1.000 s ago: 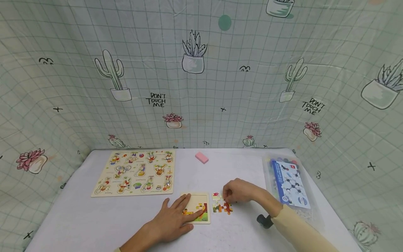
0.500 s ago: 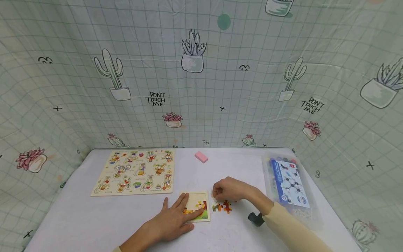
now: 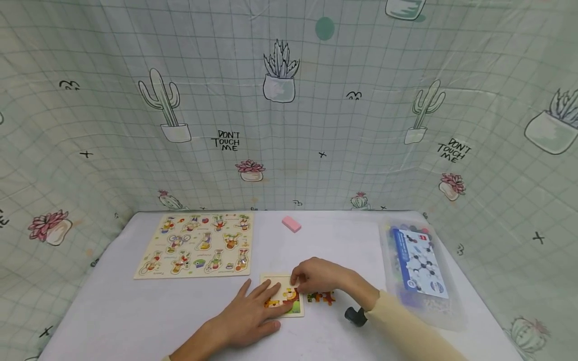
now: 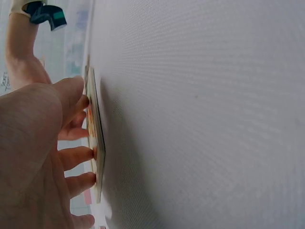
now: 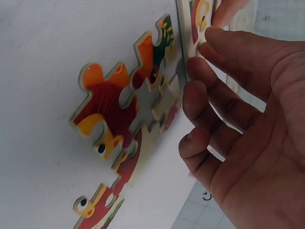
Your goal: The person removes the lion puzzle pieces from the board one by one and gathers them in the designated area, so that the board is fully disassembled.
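A small square wooden puzzle tray (image 3: 275, 277) lies on the table, with colourful pieces fitted along its lower part. My left hand (image 3: 248, 316) is spread over the tray's left and front side, fingertips resting on it. In the left wrist view, straight fingers (image 4: 78, 157) touch the tray's surface. My right hand (image 3: 318, 276) is at the tray's right side, thumb and forefinger pinching a puzzle piece (image 3: 291, 293) over the fitted pieces. Its other fingers curl loosely in the right wrist view. Several loose jigsaw pieces (image 5: 112, 105) lie beside the tray, partly beneath this hand.
A large wooden picture board (image 3: 194, 245) lies at the back left. A pink eraser-like block (image 3: 291, 224) sits at the back middle. On the right stands a clear plastic box (image 3: 422, 271) with a blue and white label. A dark camera mount (image 3: 355, 317) is by the right wrist.
My right hand has moved left from above the loose pieces to the tray's right side. The left hand has stayed spread on the tray.
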The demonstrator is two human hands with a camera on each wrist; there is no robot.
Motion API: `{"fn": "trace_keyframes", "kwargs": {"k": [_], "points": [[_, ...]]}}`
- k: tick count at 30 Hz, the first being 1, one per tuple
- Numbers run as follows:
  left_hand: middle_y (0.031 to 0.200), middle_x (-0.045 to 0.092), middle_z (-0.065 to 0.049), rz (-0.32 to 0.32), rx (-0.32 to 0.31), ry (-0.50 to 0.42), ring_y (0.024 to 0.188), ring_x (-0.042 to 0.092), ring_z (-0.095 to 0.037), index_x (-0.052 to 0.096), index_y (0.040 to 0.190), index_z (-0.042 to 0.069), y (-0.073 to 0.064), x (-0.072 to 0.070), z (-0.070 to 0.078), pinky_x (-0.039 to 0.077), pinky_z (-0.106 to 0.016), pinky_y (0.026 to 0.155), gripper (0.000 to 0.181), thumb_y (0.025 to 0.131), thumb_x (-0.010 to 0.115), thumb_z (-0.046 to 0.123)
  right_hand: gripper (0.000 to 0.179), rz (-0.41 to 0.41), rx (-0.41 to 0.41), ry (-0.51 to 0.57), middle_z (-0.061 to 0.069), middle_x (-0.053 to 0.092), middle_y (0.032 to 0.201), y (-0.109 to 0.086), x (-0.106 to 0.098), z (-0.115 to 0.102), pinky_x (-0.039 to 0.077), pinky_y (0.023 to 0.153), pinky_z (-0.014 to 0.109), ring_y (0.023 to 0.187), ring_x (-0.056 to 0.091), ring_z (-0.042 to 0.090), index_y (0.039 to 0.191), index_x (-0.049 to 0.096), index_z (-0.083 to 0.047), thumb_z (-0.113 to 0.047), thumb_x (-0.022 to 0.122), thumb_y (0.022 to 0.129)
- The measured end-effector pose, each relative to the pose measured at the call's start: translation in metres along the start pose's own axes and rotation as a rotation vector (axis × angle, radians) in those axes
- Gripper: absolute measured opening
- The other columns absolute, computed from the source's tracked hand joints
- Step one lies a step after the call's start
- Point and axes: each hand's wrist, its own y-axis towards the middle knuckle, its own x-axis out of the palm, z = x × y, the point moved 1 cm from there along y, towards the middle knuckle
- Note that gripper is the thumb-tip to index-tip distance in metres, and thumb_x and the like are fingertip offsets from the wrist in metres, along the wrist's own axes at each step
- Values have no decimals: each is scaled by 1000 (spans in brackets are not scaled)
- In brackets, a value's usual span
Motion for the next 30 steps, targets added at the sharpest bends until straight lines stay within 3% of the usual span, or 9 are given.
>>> {"fn": "trace_keyframes", "kwargs": {"k": [4, 9, 20, 30], "points": [[162, 34, -7, 0, -2, -4, 150, 28, -33, 42, 150, 47, 1, 1, 1, 21, -70, 112, 47, 104, 44, 52, 21, 5, -16, -59, -13, 58, 84, 3, 3, -2, 47, 72, 22, 73, 52, 3, 112, 76, -17, -20, 73, 91], [162, 35, -7, 14, 12, -11, 150, 29, -32, 46, 149, 46, 1, 2, 2, 24, -69, 112, 45, 105, 42, 52, 21, 0, -26, -79, -14, 59, 87, 5, 5, -2, 48, 75, 21, 76, 53, 2, 112, 77, -18, -20, 73, 92], [163, 32, -5, -12, -8, -40, 151, 26, -32, 49, 145, 49, 1, 0, 2, 26, -75, 106, 41, 104, 45, 50, 15, 4, -49, -55, -14, 66, 96, 7, 7, -5, 51, 82, 21, 83, 56, -1, 108, 78, -16, -17, 69, 95], [165, 28, -3, -43, -13, -37, 153, 22, -30, 45, 147, 50, 0, -1, 1, 23, -77, 106, 43, 104, 45, 49, 16, 39, -36, -24, -11, 66, 96, 9, 11, -4, 50, 80, 21, 82, 55, 0, 102, 77, -15, -10, 62, 99]]}}
